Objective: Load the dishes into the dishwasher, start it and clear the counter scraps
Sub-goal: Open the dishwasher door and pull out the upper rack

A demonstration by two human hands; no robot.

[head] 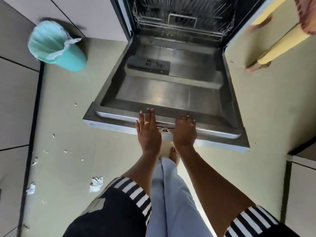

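Head view: dishwasher door (162, 94) folded down flat, lower rack (179, 19) behind it. Teal bin (56, 45) stands left. Left hand (148, 130) flat, fingers straight, on door's front edge; right hand (185, 132) curls fingers over same edge. Paper scraps (96, 183) litter floor (68, 117).

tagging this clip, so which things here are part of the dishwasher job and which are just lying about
Job: dishwasher door, rack, left hand and right hand on the door's edge, teal bin.
Lying about: paper bits on the floor, another person's legs.
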